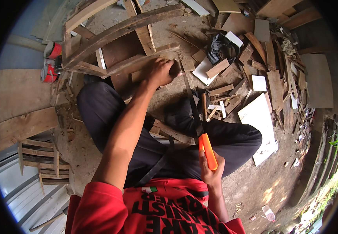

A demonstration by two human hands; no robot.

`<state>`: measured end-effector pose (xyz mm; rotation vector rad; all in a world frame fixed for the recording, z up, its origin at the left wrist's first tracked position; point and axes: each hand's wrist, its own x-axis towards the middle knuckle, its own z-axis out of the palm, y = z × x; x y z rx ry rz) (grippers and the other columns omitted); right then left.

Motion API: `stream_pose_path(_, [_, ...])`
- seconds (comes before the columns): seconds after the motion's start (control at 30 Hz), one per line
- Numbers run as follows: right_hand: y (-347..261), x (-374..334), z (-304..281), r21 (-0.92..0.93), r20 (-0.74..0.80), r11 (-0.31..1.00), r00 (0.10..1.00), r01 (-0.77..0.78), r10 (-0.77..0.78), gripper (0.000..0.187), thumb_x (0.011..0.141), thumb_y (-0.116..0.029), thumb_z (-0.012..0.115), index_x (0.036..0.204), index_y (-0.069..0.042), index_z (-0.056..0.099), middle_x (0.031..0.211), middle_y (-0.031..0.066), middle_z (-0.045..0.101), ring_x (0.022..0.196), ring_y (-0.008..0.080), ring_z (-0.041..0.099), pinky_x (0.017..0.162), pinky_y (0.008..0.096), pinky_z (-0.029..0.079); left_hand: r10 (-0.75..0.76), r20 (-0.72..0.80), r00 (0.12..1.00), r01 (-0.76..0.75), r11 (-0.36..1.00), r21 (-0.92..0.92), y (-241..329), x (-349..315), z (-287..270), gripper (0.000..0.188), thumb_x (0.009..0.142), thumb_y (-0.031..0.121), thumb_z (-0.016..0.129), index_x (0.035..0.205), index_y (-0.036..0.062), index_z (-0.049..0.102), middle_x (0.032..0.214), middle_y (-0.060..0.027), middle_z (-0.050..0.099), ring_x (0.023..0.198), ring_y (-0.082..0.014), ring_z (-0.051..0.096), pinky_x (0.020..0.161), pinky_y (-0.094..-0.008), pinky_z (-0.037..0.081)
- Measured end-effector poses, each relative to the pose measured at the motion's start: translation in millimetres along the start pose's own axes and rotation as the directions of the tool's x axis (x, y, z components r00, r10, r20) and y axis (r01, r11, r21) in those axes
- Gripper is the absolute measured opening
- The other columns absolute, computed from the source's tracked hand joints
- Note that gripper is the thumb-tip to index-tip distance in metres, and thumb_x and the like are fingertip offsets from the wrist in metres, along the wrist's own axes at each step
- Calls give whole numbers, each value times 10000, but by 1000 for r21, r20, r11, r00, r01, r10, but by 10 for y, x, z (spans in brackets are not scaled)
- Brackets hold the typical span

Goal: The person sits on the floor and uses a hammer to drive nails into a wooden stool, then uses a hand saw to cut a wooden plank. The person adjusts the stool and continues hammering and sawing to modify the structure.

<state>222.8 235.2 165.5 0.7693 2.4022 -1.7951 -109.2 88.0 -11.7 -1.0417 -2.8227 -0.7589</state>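
Note:
My right hand (212,165) is wrapped round the orange handle of a hand saw (192,103). The dark blade slants up and away from the handle, its far end close beside my left hand (162,73). That hand is closed on a small brown piece of wood (175,70), mostly hidden by the fingers. Just beyond it lies the near rail of a wooden frame (126,29) with curved and straight bars. Whether the saw's teeth touch the wood, I cannot tell.
Wood offcuts (251,54) and a black plastic bag (220,48) litter the ground at far right. A white board (260,128) lies beside my right knee. Red cans (51,62) and a slatted wooden piece (44,158) are at left. A plastic bottle (268,213) lies lower right.

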Motion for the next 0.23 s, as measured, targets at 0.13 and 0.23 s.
stream_pose_path(0.13, [54, -124, 18, 42, -19, 998, 999, 38, -37, 331, 971, -183, 657, 720, 19, 581, 544, 43, 531, 484, 91, 448, 459, 295, 348, 26, -89, 996, -24, 999, 22, 23, -28, 42, 567, 840, 508, 716, 1075, 2, 611, 1059, -241, 684, 1120, -406, 607, 1079, -472, 375])
stream_pose_path(0.23, [73, -55, -4, 24, 17, 999, 999, -40, 40, 319, 967, -194, 667, 739, 17, 598, 562, 55, 572, 502, 92, 505, 468, 284, 377, -10, 21, 1000, 9, 999, 48, 11, -21, 21, 685, 862, 577, 685, 1184, -25, 626, 1175, -238, 666, 1179, -413, 579, 1068, -457, 412])
